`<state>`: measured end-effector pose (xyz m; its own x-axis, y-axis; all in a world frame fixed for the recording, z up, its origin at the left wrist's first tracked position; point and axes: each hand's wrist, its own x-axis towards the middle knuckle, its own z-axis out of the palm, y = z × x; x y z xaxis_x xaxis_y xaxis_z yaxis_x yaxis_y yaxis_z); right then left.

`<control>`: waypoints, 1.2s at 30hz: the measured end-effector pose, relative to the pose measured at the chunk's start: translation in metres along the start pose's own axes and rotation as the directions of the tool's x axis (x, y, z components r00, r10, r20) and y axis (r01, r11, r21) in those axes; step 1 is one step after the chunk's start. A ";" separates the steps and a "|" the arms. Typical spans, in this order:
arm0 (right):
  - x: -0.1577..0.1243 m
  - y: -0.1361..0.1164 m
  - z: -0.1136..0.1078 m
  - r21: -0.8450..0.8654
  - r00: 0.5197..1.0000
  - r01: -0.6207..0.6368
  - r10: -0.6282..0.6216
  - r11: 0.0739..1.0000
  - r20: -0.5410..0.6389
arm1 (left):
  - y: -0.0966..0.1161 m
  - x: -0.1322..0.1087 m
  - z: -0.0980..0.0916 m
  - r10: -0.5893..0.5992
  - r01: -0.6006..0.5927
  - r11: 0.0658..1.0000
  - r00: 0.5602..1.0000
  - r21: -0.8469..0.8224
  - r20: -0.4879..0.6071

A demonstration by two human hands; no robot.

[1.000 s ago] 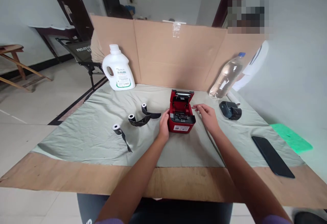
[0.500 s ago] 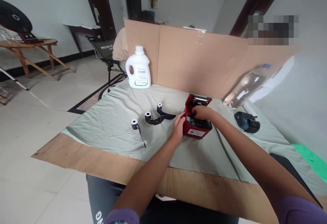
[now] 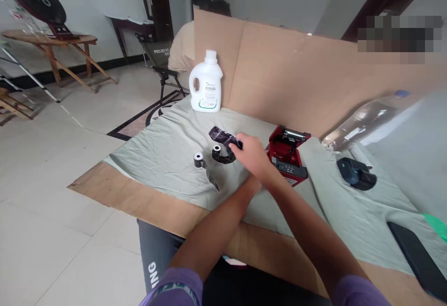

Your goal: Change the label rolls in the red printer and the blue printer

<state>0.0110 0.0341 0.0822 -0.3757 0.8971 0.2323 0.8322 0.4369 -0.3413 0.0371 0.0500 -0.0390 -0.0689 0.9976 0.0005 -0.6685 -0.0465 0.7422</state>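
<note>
**One dark roll (image 3: 223, 135) lifted, two at rest**

Item 1: right hand (image 3: 251, 156), grip closed, thumb and fingers pinching the dark roll, its outline blurred, above the cloth (image 3: 164, 159) and left of the red box (image 3: 292, 170).

Item 2: left hand (image 3: 256, 183), mostly behind the right wrist, near the red box; from where I stand I cannot tell its grip.

Item 3: red box, lid raised, on the cloth-covered counter (image 3: 136, 192).

Item 4: middle roll (image 3: 215, 154) and front roll (image 3: 198, 160), both upright, each with a loose black tail.

Item 5: step in hand, as I judge it, is picking up a roll. The next move calls for a secure pinch and clearance over the crossed left arm.

Item 6: farther out, white jug (image 3: 206, 88) upright, clear bottle (image 3: 363, 122) tilted, phone (image 3: 415, 255) lying flat.
</note>
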 end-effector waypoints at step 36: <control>0.015 -0.051 0.069 0.134 0.868 0.444 -0.462 0.886 0.182 | 0.005 0.004 -0.009 0.042 -0.046 0.985 0.999 0.167 0.032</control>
<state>-0.0648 0.0300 0.0403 -0.7847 0.5888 0.1939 0.5163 0.7939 -0.3212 0.0268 0.0537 -0.0409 -0.0730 0.9959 0.0528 -0.5314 -0.0836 0.8430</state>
